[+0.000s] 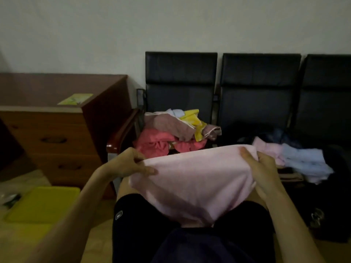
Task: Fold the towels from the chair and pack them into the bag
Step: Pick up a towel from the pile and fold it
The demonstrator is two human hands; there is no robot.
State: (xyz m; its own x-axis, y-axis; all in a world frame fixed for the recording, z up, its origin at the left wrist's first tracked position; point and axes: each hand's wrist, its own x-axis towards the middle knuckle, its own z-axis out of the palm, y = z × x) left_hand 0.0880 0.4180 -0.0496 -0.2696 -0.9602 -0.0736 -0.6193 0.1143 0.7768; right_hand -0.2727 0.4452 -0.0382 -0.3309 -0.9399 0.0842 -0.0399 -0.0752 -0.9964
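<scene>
Black chairs (260,73) at 12 o'clock. Below, left hand (133,163) and right hand (266,168) pinch the towel (191,185) along its top; limp, light, probably best held at corners.

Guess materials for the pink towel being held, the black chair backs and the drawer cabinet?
The pink towel looks like soft matte cloth, probably terry or microfibre: it drapes and sags limply. The chair backs are black leather or vinyl, can't tell which: smooth padded panels with a faint sheen. The drawer cabinet is reddish-brown wood or veneer with a semi-gloss finish: the top reflects dully.
</scene>
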